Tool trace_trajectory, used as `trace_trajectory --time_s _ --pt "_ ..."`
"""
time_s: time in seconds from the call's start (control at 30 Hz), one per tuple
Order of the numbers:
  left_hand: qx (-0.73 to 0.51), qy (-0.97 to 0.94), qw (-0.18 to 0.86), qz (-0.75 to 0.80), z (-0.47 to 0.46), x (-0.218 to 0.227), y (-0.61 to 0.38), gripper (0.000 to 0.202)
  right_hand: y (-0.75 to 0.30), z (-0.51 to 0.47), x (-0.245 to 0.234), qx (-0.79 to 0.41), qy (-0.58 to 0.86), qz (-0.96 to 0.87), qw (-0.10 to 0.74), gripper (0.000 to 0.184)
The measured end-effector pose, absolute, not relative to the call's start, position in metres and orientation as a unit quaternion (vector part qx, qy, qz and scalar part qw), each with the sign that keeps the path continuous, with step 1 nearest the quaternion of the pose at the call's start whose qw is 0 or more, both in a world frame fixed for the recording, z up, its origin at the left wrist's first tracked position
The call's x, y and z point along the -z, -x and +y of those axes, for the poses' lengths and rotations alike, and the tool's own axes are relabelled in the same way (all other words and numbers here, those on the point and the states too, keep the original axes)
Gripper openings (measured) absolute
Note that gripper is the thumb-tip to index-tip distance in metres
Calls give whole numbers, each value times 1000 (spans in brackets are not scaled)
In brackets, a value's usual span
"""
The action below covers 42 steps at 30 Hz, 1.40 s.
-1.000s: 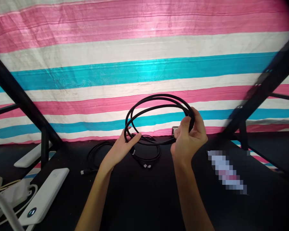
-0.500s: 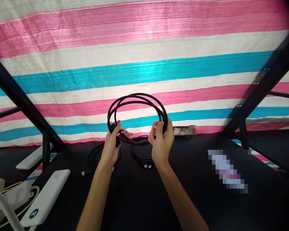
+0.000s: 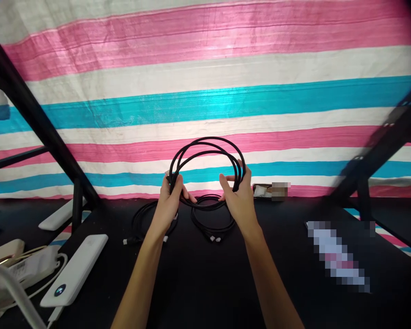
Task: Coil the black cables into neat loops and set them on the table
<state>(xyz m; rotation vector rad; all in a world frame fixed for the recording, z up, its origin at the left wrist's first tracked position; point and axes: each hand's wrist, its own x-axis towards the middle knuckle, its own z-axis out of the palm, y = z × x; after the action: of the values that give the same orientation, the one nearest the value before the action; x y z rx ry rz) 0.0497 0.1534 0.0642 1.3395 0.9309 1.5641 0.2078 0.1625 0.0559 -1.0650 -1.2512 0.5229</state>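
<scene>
I hold a black cable [image 3: 205, 148] wound into a round coil, upright above a black table [image 3: 198, 278]. My left hand [image 3: 169, 201] is closed around the coil's left side. My right hand [image 3: 238, 196] grips the coil's right side, fingers curled around the strands. Below the hands, two more coiled black cables lie flat on the table: one at the left [image 3: 140, 224] and one in the middle [image 3: 212, 224] with its connector ends showing.
A white power bank [image 3: 75, 269] lies at the left near a white power strip [image 3: 23, 269] with cords. Another white bar [image 3: 60, 214] sits further back. Black frame posts [image 3: 37, 119] rise left and right. A striped tarp [image 3: 205, 91] hangs behind.
The coil and both hands shifted left, then settled back near the centre and slightly lower. My left hand went from open under the coil to closed around it. The view panned a little.
</scene>
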Motion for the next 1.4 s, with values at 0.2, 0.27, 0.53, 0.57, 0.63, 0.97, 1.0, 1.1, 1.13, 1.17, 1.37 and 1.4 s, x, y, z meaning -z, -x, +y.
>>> trace_trajectory --time_s 0.2,0.27,0.53,0.57,0.63,0.97,1.0,1.1,1.13,1.17,1.37,1.4 --pt "-600 -515 480 381 153 -66 -47 47 -206 160 -58 -201 424 -543 696 70" --pt "-571 -523 489 401 154 -67 -40 52 -207 159 -60 -200 421 -546 696 63" --pt "-512 -557 502 420 158 -63 -25 50 -210 153 -70 -291 423 -569 643 46" --pt "-510 -561 502 416 158 -63 -25 48 -210 151 -71 -289 423 -564 648 43" --pt "-506 -572 500 408 158 -64 -27 45 -209 149 -73 -277 423 -557 659 39" --pt "-489 -599 515 371 144 -77 -30 31 -220 153 -70 -191 460 -555 667 21" --pt "-498 -596 511 369 144 -77 -31 29 -220 153 -70 -180 468 -558 661 22" --pt "-514 -585 490 392 147 -74 -34 27 -222 154 -69 -117 499 -571 641 24" --pt "-516 -583 475 410 149 -71 -35 28 -223 154 -69 -85 509 -576 634 25" --pt "-518 -581 454 433 152 -68 -34 32 -223 154 -69 -51 517 -580 627 25" --pt "-549 -617 191 531 163 -53 -29 73 -225 150 -71 36 488 -598 635 21" --pt "-554 -638 147 514 161 -55 -30 72 -224 148 -72 41 475 -608 635 19"
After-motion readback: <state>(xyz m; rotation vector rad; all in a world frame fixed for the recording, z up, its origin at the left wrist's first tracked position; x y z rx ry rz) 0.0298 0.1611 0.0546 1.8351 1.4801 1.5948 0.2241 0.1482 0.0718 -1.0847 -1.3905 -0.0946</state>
